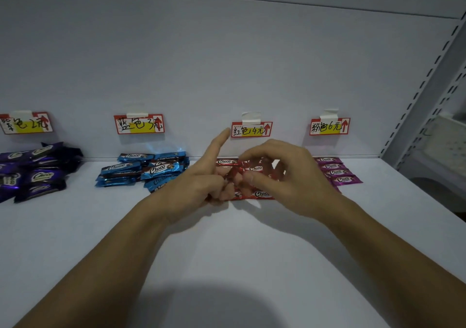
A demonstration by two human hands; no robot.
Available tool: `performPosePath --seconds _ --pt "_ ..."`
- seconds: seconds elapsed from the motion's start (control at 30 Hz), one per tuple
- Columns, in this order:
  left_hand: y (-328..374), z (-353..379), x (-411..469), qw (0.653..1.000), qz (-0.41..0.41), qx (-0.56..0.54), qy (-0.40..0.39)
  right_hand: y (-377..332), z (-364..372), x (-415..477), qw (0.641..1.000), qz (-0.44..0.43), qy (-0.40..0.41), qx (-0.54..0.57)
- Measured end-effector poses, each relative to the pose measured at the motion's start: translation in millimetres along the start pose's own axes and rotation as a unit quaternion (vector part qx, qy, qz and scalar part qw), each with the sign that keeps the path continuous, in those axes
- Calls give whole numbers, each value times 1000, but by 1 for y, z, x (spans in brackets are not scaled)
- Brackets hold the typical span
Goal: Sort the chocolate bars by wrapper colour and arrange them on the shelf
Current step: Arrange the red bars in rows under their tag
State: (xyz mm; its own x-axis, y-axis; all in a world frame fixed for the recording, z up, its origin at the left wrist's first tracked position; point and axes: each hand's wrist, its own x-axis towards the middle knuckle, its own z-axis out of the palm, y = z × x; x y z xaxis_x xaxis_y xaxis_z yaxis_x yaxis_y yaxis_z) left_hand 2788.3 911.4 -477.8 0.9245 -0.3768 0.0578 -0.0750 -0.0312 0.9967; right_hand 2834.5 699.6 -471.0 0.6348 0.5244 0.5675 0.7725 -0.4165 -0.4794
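Head view: your left hand, forefinger straight, and right hand each pinched red chocolate bars on the shelf.

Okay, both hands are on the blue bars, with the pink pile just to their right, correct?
No. The head view shows the left hand and right hand on the red bars, not blue; the pink pile does lie just to their right.

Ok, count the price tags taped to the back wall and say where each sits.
4. Far-left tag above the purple bars; second tag above the blue bars; third tag above the red bars; right tag above the pink bars. None looks hidden.
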Motion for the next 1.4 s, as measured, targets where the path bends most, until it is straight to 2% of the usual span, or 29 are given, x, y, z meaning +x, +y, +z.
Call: performPosePath --seconds 0.1,0.17,0.33,0.4,0.47,0.6,0.7,0.77,0.87,0.97,1.03,1.4 --pt "-3 3 0 999 1 0 -37 -6 12 -3 997 -56 -33 29" --pt "-1 1 0 999 1 17 -45 -4 15 -2 997 -65 -24 35" --pt "7 -13 -2 984 38 170 37 6 6 -1 990 59 17 124" --pt "6 -15 -3 980 23 190 59 7 6 -2 985 77 -2 152" --pt "5 -18 -3 977 8 202 70 7 5 -2 983 59 -28 172" --pt "6 -24 -4 977 -5 189 94 5 2 -2 997 -49 -35 52" --pt "5 -27 -4 976 -8 195 102 6 2 -2 997 -72 -22 16" --pt "0 -30 0 959 16 233 161 8 3 -3 997 -57 -40 19" --pt "-12 -33 6 882 14 365 297 7 10 -5 992 -17 -120 20" --pt "-24 -34 10 837 -27 452 308 4 17 -10 981 15 -191 -9" --pt "-26 -33 11 818 -51 490 296 4 17 -10 981 8 -190 -26" --pt "-26 -35 11 815 -44 481 320 9 21 -10 981 47 -186 -19"
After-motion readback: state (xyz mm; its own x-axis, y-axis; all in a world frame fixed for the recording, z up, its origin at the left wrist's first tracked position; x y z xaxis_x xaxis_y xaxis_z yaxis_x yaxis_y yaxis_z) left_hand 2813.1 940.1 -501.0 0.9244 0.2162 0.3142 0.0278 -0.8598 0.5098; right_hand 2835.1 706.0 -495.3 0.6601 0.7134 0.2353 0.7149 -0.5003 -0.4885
